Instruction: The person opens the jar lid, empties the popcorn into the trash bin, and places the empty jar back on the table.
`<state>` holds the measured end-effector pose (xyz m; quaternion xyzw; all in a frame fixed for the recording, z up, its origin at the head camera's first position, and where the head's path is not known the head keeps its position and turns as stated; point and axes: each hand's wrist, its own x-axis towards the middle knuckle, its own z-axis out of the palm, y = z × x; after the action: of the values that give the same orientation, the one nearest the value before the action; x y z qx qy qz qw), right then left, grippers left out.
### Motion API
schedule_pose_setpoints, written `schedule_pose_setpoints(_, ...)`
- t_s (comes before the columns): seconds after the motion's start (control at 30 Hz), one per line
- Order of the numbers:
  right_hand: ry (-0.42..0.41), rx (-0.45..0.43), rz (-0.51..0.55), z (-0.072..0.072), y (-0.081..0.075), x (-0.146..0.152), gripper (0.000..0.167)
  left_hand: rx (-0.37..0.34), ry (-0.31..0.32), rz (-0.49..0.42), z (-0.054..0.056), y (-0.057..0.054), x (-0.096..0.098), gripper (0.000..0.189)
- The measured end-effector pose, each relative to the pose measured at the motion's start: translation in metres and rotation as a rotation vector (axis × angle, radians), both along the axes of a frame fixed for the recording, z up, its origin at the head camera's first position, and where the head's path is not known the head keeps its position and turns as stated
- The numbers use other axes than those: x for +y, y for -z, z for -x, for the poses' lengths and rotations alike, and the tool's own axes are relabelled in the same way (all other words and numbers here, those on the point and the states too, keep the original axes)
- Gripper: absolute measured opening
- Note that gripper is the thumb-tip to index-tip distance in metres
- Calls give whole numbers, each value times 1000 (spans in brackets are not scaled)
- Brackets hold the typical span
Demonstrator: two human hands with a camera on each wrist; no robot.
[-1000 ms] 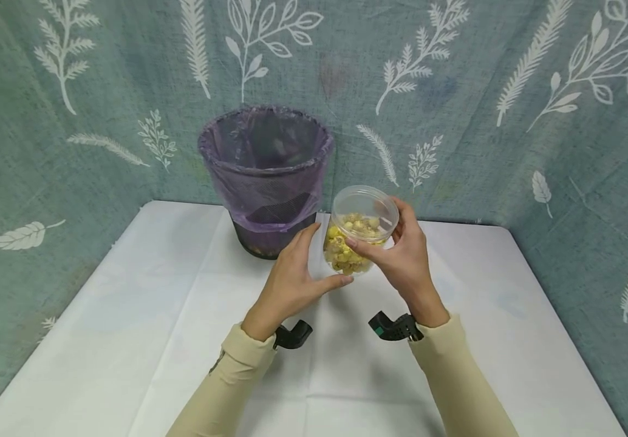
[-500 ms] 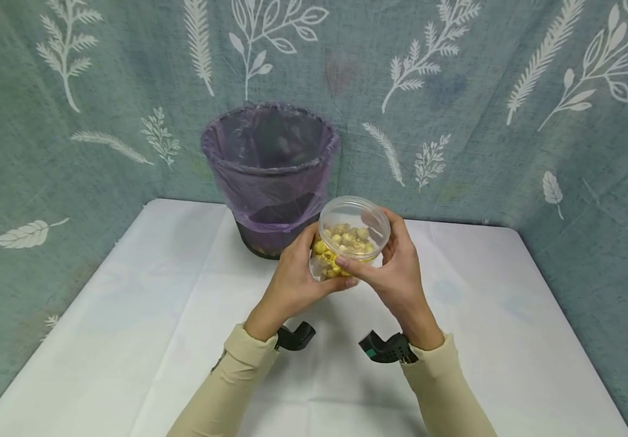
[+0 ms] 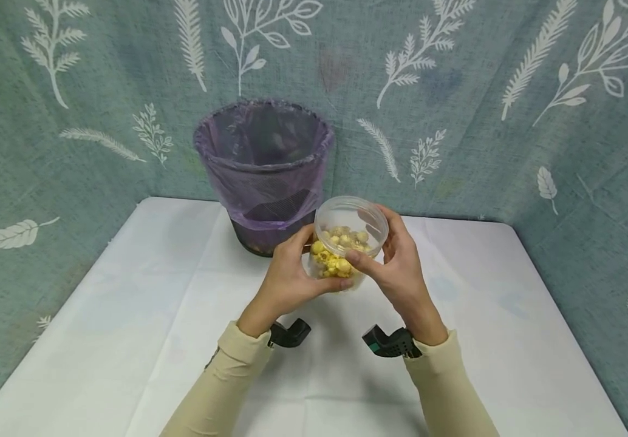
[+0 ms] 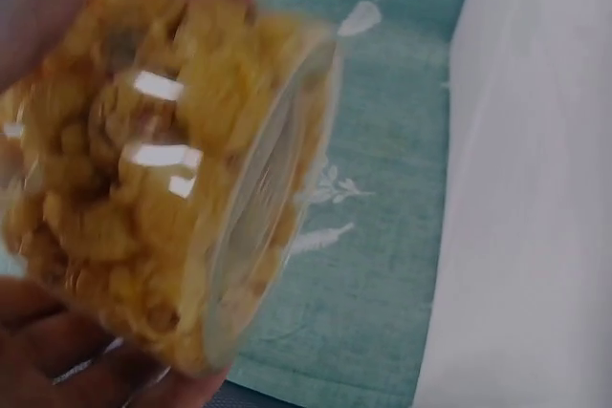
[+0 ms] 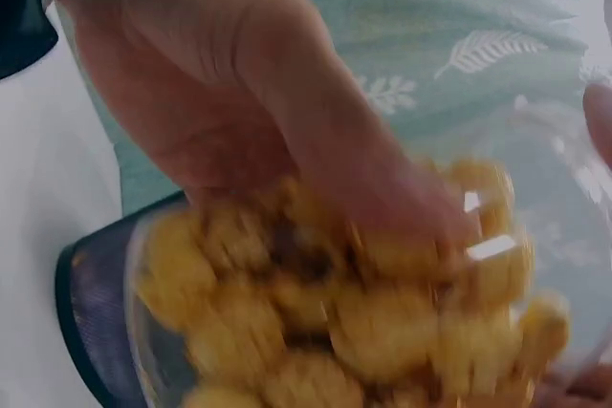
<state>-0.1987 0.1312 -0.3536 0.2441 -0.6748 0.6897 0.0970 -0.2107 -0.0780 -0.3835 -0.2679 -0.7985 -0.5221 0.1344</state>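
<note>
A clear plastic jar (image 3: 351, 200) with yellow popcorn (image 3: 331, 263) inside is held tilted above the table. My left hand (image 3: 285, 280) grips its lower side, thumb across the near face. My right hand (image 3: 397, 272) grips the right side near the rim, with its thumb over the front edge. In the left wrist view the jar (image 4: 153, 188) lies sideways, its base turned to the right. The left thumb (image 5: 373, 174) presses along the jar wall in the right wrist view. Whether a lid covers the mouth I cannot tell.
A black mesh bin (image 3: 245, 240) lined with a purple bag (image 3: 265, 194) stands at the back of the table, just left of the jar. Green cloth with white leaf prints (image 3: 456, 170) hangs behind and beside the white table (image 3: 489, 315).
My right hand has brought the jar down and left into my left hand, whose fingers have closed round it. In the last half second the jar has barely moved.
</note>
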Motion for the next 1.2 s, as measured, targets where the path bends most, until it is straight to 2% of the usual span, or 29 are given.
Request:
schedule_pose_setpoints(0.2, -240, -43, 27, 1, -4, 20, 98, -53, 198, -11, -2, -9, -9, 91)
schedule_pose_setpoints(0.3, -330, -42, 18, 1, -6, 26, 100, -74, 286, -8, -3, -13, -12, 93)
schedule_pose_setpoints(0.37, -366, -34, 7, 1, -7, 29, 102, -90, 323, -6, -3, -14, -13, 94)
schedule_pose_setpoints(0.43, -382, -33, 6, 2, -7, 31, 104, -98, 332, -4, -2, -15, -14, 95)
schedule_pose_setpoints(0.5, -371, -41, 22, 3, -7, 31, 107, -94, 313, -9, -2, -15, -13, 95)
schedule_pose_setpoints(0.57, -317, -29, 46, 4, -5, 29, 109, -88, 262, -23, -2, -14, -12, 94)
schedule_pose_setpoints(0.67, -171, 20, 92, 4, -3, 20, 110, -66, 136, -52, -3, -11, -7, 90)
schedule_pose_setpoints(0.77, 11, 80, 69, 3, 0, 8, 107, -15, -22, -54, -4, -5, 1, 87)
schedule_pose_setpoints(0.87, 137, 94, 7, 0, 3, -5, 97, 50, -166, -5, -4, -1, 9, 91)
schedule_pose_setpoints(0.93, 192, 97, -28, -2, 5, -12, 90, 79, -231, 42, -5, 1, 12, 95)
schedule_pose_setpoints(1.0, 223, 92, -40, -3, 6, -16, 86, 94, -264, 78, -5, 1, 14, 99)
schedule_pose_setpoints(1.07, 227, 88, -28, -3, 5, -17, 85, 96, -259, 87, -5, 0, 14, 99)
schedule_pose_setpoints(1.2, 136, 85, 21, -2, 4, -9, 88, 75, -161, 38, -5, -3, 9, 96)
